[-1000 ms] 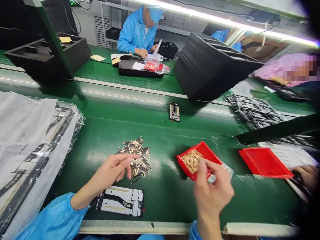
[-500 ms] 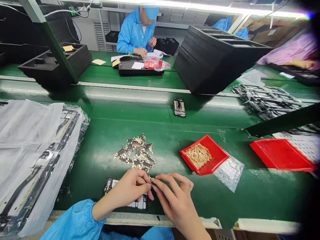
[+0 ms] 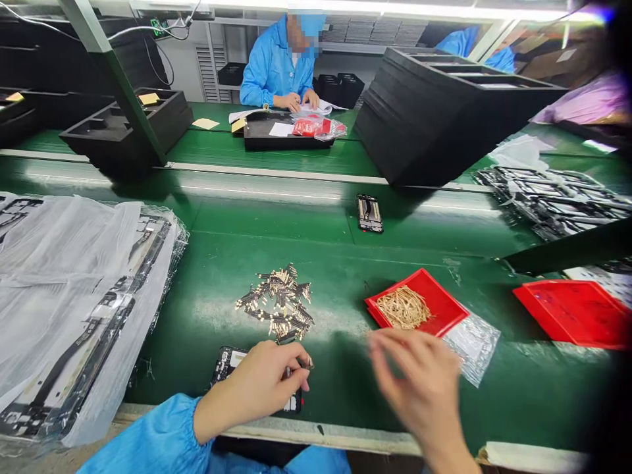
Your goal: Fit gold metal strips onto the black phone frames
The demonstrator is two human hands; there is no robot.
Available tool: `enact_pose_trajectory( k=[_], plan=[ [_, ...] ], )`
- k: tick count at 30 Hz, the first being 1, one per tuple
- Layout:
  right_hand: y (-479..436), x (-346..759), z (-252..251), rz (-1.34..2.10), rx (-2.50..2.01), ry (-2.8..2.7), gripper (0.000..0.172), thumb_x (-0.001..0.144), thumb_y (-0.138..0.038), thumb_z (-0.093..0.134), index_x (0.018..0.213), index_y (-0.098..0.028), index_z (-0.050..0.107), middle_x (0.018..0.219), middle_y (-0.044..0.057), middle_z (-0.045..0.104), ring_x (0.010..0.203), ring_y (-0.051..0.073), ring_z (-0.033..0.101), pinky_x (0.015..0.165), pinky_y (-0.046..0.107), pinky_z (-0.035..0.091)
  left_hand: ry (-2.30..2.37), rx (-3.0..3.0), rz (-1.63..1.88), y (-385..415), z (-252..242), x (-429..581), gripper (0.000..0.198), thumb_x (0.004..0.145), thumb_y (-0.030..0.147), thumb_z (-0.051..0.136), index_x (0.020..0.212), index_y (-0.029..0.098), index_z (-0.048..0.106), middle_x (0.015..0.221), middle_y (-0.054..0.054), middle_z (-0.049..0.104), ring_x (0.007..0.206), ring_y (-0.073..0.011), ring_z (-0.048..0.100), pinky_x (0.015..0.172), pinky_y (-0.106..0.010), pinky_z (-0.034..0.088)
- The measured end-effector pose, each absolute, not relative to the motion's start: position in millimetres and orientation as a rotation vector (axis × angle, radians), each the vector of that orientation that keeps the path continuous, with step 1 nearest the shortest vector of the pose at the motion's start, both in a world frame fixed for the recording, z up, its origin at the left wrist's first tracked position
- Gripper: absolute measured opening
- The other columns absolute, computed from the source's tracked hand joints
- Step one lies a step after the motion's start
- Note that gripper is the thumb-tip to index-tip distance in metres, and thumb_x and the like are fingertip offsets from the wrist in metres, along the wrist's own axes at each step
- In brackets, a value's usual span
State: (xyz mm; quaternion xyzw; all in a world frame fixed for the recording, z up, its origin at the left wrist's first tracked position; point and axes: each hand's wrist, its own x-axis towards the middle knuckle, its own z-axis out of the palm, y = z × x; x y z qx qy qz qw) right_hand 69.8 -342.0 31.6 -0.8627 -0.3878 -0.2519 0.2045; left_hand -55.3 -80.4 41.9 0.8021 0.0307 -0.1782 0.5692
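Observation:
My left hand (image 3: pixel 269 380) is closed in a pinch over a phone frame (image 3: pixel 224 362). A small dark part (image 3: pixel 309 364) shows at its fingertips, too small to make out fully. The phone frame lies flat near the table edge, partly hidden beneath that hand. Just beyond it is a loose pile of small black and gold strips (image 3: pixel 281 296). My right hand (image 3: pixel 419 375), blurred by motion, is in front of a red tray (image 3: pixel 447 309). Thin tan strips (image 3: pixel 403 307) fill the tray's left part. Whether the right fingers hold anything is unclear.
Film-wrapped phone parts (image 3: pixel 89 289) cover the left side. A second phone frame (image 3: pixel 370 213) lies farther back. Beside the tray are a clear plastic bag (image 3: pixel 476 345) and another red tray (image 3: pixel 573 313). Black boxes (image 3: pixel 434 125) stand behind, where a co-worker (image 3: pixel 279 72) handles papers.
My right hand has left my left hand and moved right, toward the red tray. The left hand keeps its pinch over the phone frame. The view has shifted slightly.

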Motion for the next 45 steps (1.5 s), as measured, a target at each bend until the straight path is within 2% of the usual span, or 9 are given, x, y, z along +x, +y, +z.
enact_pose_trajectory(
  k=[3,8,16,21,25,28,34,39,45],
  plan=[
    [-363,93,38,-0.984,-2.536,-0.790,0.010,0.109,-0.024,0.065,0.108,-0.022,0.075,0.105,0.011,0.077,0.094,0.031,0.064,0.089,0.048,0.041,0.199,1.596,-0.488,-75,43,-53,0.028,0.095,0.039,0.063,0.112,0.017,0.066,0.091,-0.006,0.084,0.051,-0.0126,0.051,0.051,-0.024,0.039],
    [-330,57,45,-0.470,-2.252,-1.313,0.024,0.112,-0.018,0.059,0.131,-0.024,0.072,0.119,0.009,0.076,0.106,0.029,0.063,0.096,0.046,0.043,0.232,1.375,-0.581,-75,39,-51,0.045,0.087,0.056,0.069,0.099,0.013,0.065,0.093,-0.016,0.083,0.046,-0.0101,0.051,0.049,-0.023,0.041],
    [-294,20,32,-0.241,-2.172,-1.452,0.026,0.111,-0.008,0.053,0.125,-0.020,0.071,0.114,0.006,0.078,0.108,0.025,0.063,0.093,0.041,0.040,0.148,1.555,-0.546,-78,42,-55,0.020,0.093,0.027,0.060,0.085,0.015,0.074,0.089,-0.005,0.083,0.061,-0.0116,0.058,0.058,-0.021,0.042],
    [-331,60,29,-0.548,-2.295,-1.311,0.022,0.106,-0.011,0.063,0.122,-0.023,0.072,0.108,0.006,0.079,0.098,0.025,0.066,0.091,0.043,0.043,0.160,1.564,-0.557,-77,45,-55,0.030,0.095,0.031,0.063,0.113,0.013,0.080,0.092,-0.007,0.084,0.057,-0.0123,0.056,0.057,-0.023,0.043],
    [-359,95,35,-0.909,-2.605,-0.839,0.019,0.111,-0.024,0.059,0.119,-0.019,0.075,0.115,0.017,0.076,0.109,0.038,0.064,0.094,0.052,0.041,0.191,1.389,-0.559,-75,39,-55,0.059,0.093,0.041,0.071,0.143,0.011,0.064,0.096,-0.012,0.084,0.049,-0.0110,0.053,0.054,-0.023,0.043],
    [-351,87,37,-0.817,-2.530,-0.923,0.022,0.112,-0.028,0.059,0.126,-0.019,0.073,0.126,0.018,0.072,0.113,0.038,0.064,0.095,0.053,0.040,0.214,1.204,-0.556,-75,35,-56,0.069,0.091,0.051,0.077,0.144,0.009,0.060,0.095,-0.016,0.083,0.046,-0.0096,0.054,0.056,-0.024,0.042],
    [-304,33,27,-0.300,-2.134,-1.423,0.025,0.109,-0.013,0.064,0.130,-0.026,0.072,0.122,0.009,0.072,0.113,0.029,0.057,0.099,0.045,0.039,0.261,0.988,-0.560,-75,35,-66,0.081,0.085,0.061,0.087,0.140,0.010,0.057,0.092,-0.016,0.082,0.045,-0.0108,0.059,0.052,-0.022,0.038],
    [-284,23,22,-0.217,-2.023,-1.405,0.018,0.111,-0.011,0.062,0.120,-0.023,0.072,0.102,0.005,0.073,0.102,0.026,0.054,0.094,0.043,0.037,0.299,0.956,-0.536,-68,31,-79,0.081,0.082,0.062,0.090,0.137,0.010,0.060,0.090,-0.015,0.081,0.044,-0.0108,0.057,0.048,-0.021,0.040],
    [-267,19,21,-0.172,-1.924,-1.438,0.016,0.113,-0.014,0.059,0.117,-0.022,0.073,0.102,0.006,0.074,0.102,0.027,0.053,0.092,0.044,0.035,0.331,0.935,-0.558,-62,30,-91,0.084,0.085,0.063,0.086,0.142,0.010,0.055,0.092,-0.016,0.081,0.044,-0.0123,0.058,0.045,-0.022,0.038]
  ],
)
